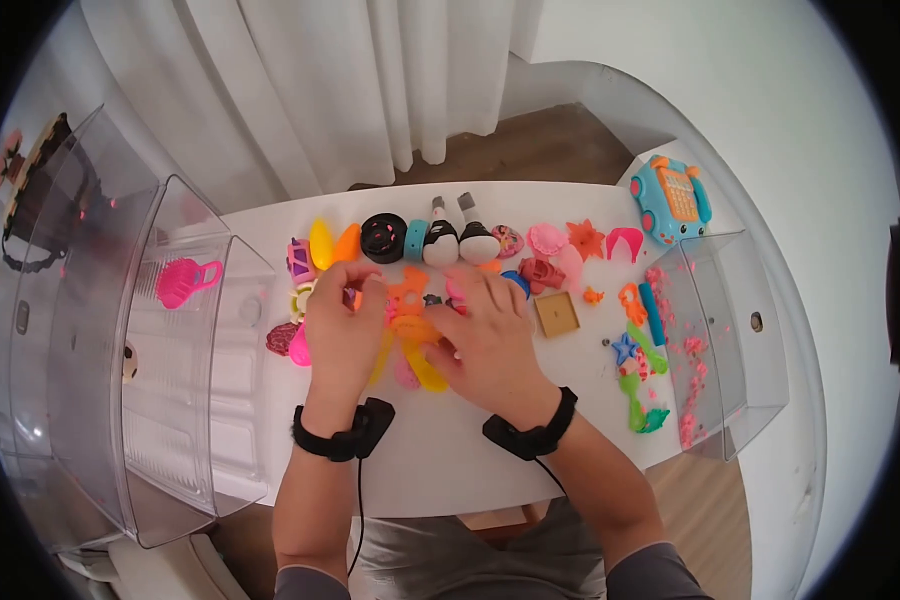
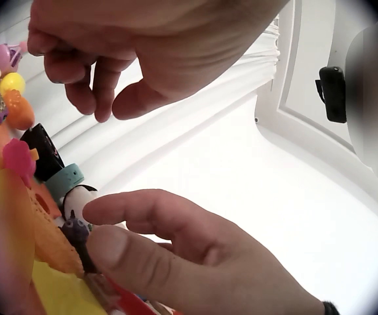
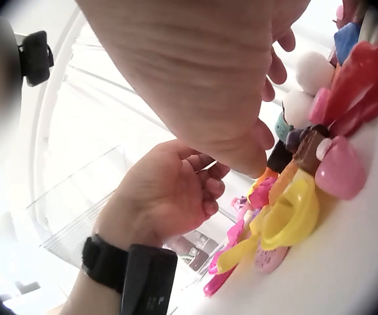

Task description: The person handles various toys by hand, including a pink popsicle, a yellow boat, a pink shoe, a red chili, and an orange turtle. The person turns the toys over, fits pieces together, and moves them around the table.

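Observation:
A mixed pile of small plastic toys lies between and beneath my two hands. My left hand (image 1: 345,325) hovers over the left side of the pile, fingers bent loosely, with nothing visible in them in the left wrist view. Opposite it, my right hand (image 1: 495,345) hangs palm down, thumb and fingers apart. Between them are an orange toy piece (image 1: 407,288) and a second orange piece (image 1: 415,328). A curved yellow toy (image 1: 423,366) lies nearest me. In the right wrist view, a pink toy (image 3: 341,169) and a brown block (image 3: 308,152) sit near the right fingertips.
Black-and-white doll-like legs (image 1: 440,240), a black round object (image 1: 383,238) and a teal band (image 1: 416,240) line the back. A square tan tray (image 1: 556,314) lies right. Clear bins (image 1: 725,340) flank the table, and a toy telephone (image 1: 670,200) stands back right.

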`<state>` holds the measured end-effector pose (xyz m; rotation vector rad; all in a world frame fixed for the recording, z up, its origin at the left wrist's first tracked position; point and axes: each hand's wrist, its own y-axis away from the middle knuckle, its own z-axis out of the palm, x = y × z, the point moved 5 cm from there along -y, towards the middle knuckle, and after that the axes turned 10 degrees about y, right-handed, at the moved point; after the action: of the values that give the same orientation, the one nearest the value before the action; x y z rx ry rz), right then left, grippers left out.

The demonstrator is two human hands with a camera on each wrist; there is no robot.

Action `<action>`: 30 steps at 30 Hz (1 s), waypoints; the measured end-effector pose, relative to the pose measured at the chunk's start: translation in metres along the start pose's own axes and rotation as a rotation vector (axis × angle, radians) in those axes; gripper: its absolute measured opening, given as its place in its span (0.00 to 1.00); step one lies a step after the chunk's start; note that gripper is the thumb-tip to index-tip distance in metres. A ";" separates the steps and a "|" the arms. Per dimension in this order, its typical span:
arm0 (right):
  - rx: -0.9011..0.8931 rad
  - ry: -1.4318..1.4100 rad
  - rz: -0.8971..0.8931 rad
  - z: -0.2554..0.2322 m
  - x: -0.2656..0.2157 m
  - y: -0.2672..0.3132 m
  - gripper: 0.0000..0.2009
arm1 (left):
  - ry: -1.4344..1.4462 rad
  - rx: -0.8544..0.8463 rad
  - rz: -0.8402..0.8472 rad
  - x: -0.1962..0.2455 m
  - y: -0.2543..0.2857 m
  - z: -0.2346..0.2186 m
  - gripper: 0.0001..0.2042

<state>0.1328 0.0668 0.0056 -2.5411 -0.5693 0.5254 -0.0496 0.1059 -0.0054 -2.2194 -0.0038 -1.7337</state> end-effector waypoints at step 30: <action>0.038 0.619 0.445 -0.082 0.112 0.074 0.07 | -0.597 -0.625 0.151 0.036 0.058 0.021 0.33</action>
<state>0.2867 0.0312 0.0043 -2.5998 0.2294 -0.1254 -0.0087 0.0497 0.0100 -3.0038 0.6230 -1.0147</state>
